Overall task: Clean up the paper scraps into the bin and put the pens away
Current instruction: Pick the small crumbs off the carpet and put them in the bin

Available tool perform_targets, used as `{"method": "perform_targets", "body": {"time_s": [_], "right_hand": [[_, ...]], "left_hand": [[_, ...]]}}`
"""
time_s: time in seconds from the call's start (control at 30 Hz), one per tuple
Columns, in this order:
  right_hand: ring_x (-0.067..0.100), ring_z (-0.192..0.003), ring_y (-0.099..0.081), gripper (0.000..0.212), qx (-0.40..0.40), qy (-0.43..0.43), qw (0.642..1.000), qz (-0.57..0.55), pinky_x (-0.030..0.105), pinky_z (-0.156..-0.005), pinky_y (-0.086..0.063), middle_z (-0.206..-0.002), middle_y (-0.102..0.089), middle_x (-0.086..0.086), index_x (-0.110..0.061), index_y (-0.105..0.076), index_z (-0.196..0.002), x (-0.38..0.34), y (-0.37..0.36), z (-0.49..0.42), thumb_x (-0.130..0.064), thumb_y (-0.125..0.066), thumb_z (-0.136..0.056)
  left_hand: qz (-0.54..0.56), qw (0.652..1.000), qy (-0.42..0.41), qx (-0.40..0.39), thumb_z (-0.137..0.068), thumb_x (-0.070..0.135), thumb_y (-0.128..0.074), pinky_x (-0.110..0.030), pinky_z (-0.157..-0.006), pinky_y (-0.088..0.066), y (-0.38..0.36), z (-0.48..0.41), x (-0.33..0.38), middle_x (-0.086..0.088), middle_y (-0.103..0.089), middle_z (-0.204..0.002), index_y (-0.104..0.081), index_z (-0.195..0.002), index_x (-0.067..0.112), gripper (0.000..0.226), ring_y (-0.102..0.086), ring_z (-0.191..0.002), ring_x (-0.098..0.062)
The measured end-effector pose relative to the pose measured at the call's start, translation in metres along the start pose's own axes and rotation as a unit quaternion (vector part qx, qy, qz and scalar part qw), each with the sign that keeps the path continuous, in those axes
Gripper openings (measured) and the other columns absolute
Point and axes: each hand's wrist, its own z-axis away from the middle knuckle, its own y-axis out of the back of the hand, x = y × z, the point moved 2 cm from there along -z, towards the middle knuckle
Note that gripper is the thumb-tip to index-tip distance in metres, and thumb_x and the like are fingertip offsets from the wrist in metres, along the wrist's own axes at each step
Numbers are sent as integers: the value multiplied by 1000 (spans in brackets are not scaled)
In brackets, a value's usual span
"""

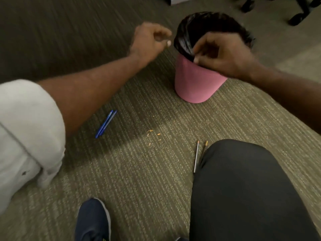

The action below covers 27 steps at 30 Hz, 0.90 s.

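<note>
2 blue pens [106,124] lie side by side on the carpet [139,171] under the left forearm, and thinner pens [197,156] rest against the person's dark knee [243,180]. Small orange scraps [152,133] are scattered between them. The pink bin [196,84] with its black liner [187,37] stands beyond. The left hand [149,40] hovers just beside the rim, its grip pinched narrow on something small and pale. The right hand [224,54] is over the rim, fingers curled; whether it holds anything, I cannot tell.
</note>
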Motion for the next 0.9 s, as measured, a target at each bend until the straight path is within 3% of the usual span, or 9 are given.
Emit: {"method": "perform_targets", "body": {"time_s": [0.13, 0.2, 0.27, 0.33, 0.53, 0.67, 0.77, 0.9], "right_hand": [[9, -80, -70, 16, -123, 33, 992, -6, 16, -75, -54, -92, -75, -5, -14, -76, -106, 1, -84, 33, -21, -76, -92], [5, -79, -67, 13, -166, 25, 986, -3, 21, -75, -57, -92, -74, -10, -19, -77, -103, 6, -131, 53, -23, -76, -91], [6, -81, -67, 11, -194, 15, 981, -2, 34, -76, -60, -95, -75, -9, -24, -76, -102, 13, -177, 72, -24, -75, -91], [10, -84, -67, 13, -218, -9, 976, -4, 40, -78, -59, -100, -74, -6, -25, -75, -104, 20, -214, 89, -23, -74, -91], [18, -98, -66, 21, -232, -58, 971, 12, 34, -81, -55, -110, -68, -5, -28, -70, -115, 26, -282, 119, -31, -68, -94], [19, -100, -67, 23, -201, -96, 975, 19, 41, -81, -58, -110, -67, -7, -31, -68, -117, 28, -296, 120, -38, -67, -95], [19, -98, -66, 19, -177, -87, 980, 25, 39, -79, -57, -108, -68, -5, -27, -71, -111, 25, -301, 118, -38, -65, -97], [16, -92, -62, 15, -139, -80, 987, 25, 35, -70, -55, -101, -65, -7, -25, -70, -103, 24, -308, 121, -35, -60, -99]], "left_hand": [[2, 993, 112, -29, -87, 21, -75, -18, -90, -55, -17, 80, -72, 2, -77, -106, -75, -113, 17, 27, -69, -93, -3], [-13, 984, 166, -58, -87, 20, -75, -26, -91, -57, -33, 126, -102, 1, -77, -103, -77, -109, 17, 22, -71, -90, -4], [-26, 970, 221, -98, -89, 18, -74, -26, -89, -58, -51, 171, -122, 1, -78, -101, -77, -107, 16, 19, -71, -86, -5], [-39, 956, 262, -128, -88, 18, -75, -26, -85, -59, -68, 209, -134, 2, -78, -99, -78, -106, 16, 18, -71, -84, -7], [-39, 930, 323, -172, -81, 31, -82, -21, -72, -57, -111, 274, -150, 7, -78, -87, -80, -96, 23, 18, -68, -73, -2], [-68, 944, 289, -142, -80, 37, -81, -30, -71, -59, -118, 276, -148, 7, -77, -84, -80, -92, 24, 18, -68, -70, -5], [-128, 952, 231, -155, -84, 39, -76, -34, -69, -57, -117, 276, -144, 2, -73, -87, -80, -89, 21, 19, -66, -75, -15], [-139, 958, 209, -138, -85, 44, -74, -33, -63, -54, -120, 279, -146, 4, -68, -87, -79, -87, 24, 21, -60, -72, -11]]}}
